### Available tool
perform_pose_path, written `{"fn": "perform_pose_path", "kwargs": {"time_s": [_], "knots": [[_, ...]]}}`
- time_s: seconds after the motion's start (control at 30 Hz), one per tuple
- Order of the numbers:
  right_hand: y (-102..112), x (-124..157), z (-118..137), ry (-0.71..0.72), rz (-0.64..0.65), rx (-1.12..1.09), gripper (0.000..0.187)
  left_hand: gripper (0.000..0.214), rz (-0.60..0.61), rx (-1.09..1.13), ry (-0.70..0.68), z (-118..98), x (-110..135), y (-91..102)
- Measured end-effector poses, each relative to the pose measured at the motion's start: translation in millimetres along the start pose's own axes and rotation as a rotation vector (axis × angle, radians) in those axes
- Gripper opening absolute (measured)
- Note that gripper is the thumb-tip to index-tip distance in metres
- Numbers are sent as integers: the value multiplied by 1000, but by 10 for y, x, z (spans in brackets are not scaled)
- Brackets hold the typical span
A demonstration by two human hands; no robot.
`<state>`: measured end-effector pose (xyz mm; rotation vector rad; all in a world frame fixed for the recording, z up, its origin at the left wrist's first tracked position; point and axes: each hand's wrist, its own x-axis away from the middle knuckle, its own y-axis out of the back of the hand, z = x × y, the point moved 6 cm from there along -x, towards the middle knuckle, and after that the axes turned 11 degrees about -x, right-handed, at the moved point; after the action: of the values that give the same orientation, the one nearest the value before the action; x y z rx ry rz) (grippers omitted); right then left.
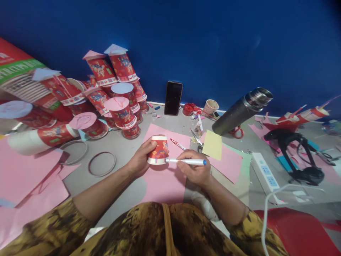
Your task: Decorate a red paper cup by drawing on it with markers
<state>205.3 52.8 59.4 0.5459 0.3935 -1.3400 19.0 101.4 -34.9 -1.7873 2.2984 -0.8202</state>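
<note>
My left hand point(141, 158) is wrapped round the side of a red printed paper cup point(159, 149), whose white rim band faces down. In my right hand point(195, 169) is a white marker point(189, 161) with a blue end, pinched between thumb and fingers. The marker's tip meets the white band at the cup's lower right, or lies very close to it. Beneath both hands lies a pink paper sheet point(166, 185). A red-and-white pen point(178, 144) rests on it just behind the marker, and scissors point(196, 139) lie further right.
Stacked red cups point(121, 112) with paper tops fill the left back. A phone point(173, 99) leans on the blue wall. At right stand a dark thermos point(239, 112), a power strip point(265, 174) and a black headset-like strap point(303, 156). Two rings of tape point(102, 164) lie left.
</note>
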Motion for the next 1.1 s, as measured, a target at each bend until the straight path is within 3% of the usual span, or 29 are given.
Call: {"fn": "perform_pose_path", "kwargs": {"time_s": [0.17, 0.23, 0.47, 0.57, 0.63, 0.83, 0.93, 1.1], "knots": [[234, -42, -167, -24, -163, 147, 6, 55, -55, -12, -6, -27, -7, 26], [281, -72, -286, -57, -128, 220, 12, 52, -84, -18, -9, -45, -3, 44], [-44, 70, -608, -146, 448, 510, 54, 42, -221, -22, -29, -117, 17, 137], [-140, 95, -629, -158, 592, 623, 56, 38, -253, -26, -38, -132, 1, 150], [-113, 29, -622, -193, 576, 668, 43, 35, -262, -27, -37, -133, -13, 145], [184, -153, -725, -565, 369, 870, 16, 25, -290, -4, -17, -137, -33, 141], [221, -191, -727, -579, 359, 861, 6, 21, -313, 27, 7, -144, -42, 155], [242, -256, -529, -519, 329, 722, 12, 26, -292, 79, 68, -158, -61, 132]]}}
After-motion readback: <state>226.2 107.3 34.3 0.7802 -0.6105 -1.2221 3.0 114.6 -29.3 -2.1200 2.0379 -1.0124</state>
